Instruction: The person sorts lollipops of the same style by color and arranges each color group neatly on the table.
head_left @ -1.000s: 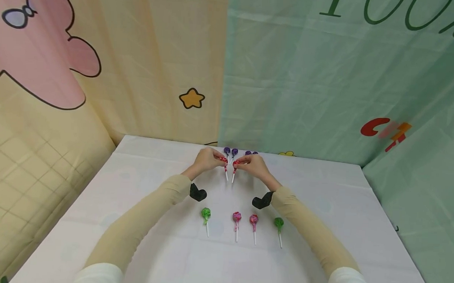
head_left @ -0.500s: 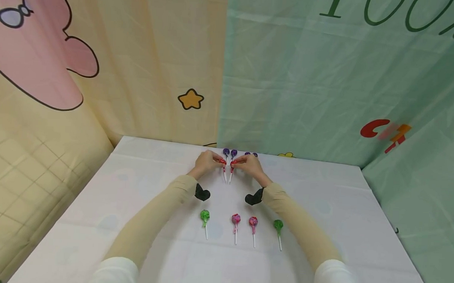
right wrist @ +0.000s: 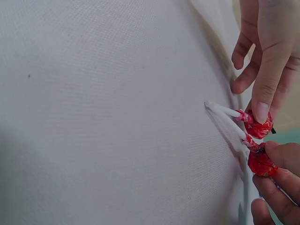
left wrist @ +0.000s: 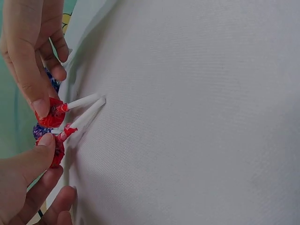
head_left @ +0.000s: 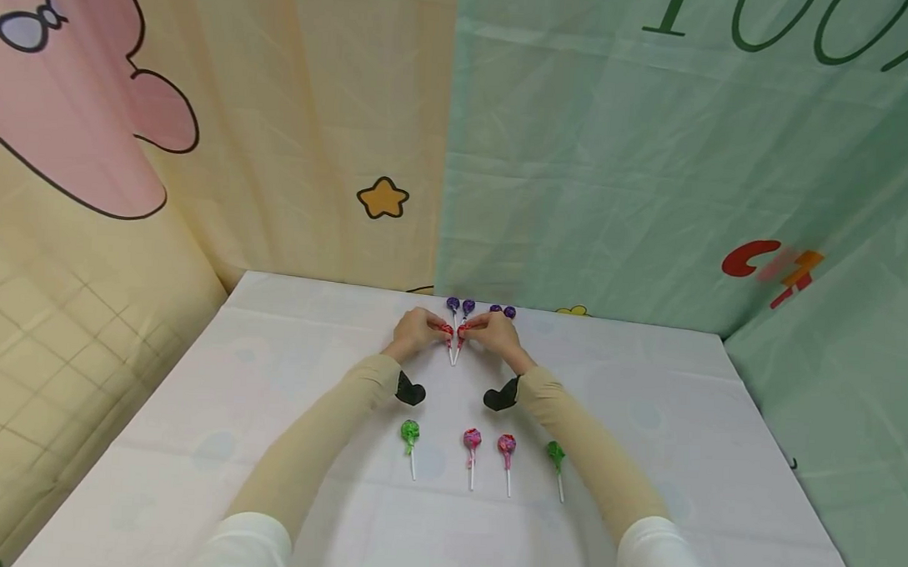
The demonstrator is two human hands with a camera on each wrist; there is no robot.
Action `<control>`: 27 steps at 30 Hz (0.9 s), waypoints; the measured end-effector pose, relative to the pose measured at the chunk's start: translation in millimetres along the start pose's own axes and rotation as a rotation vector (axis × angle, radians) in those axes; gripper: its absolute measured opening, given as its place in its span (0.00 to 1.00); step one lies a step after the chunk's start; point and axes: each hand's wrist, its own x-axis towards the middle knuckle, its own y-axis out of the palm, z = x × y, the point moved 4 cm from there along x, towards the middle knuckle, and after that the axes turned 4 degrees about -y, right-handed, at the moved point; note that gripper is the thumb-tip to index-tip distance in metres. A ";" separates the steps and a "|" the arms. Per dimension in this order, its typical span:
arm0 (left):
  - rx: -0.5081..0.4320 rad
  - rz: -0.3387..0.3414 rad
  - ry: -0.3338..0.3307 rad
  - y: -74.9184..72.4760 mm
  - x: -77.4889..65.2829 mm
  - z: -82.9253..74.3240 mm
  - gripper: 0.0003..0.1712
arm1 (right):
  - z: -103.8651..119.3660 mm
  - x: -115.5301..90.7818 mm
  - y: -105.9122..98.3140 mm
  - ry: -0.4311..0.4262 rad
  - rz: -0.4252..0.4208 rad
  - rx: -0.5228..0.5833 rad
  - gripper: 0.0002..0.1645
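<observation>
Over the white worktop (head_left: pixel 609 364) before me, the left hand (head_left: pixel 416 331) and right hand (head_left: pixel 497 335) each pinch one red lollipop (left wrist: pixel 58 153) in the fingers — the stick tips meet — and purple lollipops (head_left: pixel 453 303) lie just beyond these fingers.

In the head view we could make out a dark green figure "100%" (head_left: pixel 817 33), printed in thin slanting characters on the green cloth (head_left: pixel 579 154) at the upper right, its tops cut off by the upper edge and its percent sign by the right one.
</observation>
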 end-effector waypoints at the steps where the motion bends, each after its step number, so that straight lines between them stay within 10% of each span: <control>1: -0.001 -0.001 -0.002 0.9 0.2 -0.2 0.16 | -1.1 0.2 0.2 0.001 0.000 -0.006 0.18; 27: -0.021 -0.043 -0.060 13.7 -4.0 -4.1 0.16 | -9.0 -3.6 3.8 0.009 -0.015 -0.011 0.17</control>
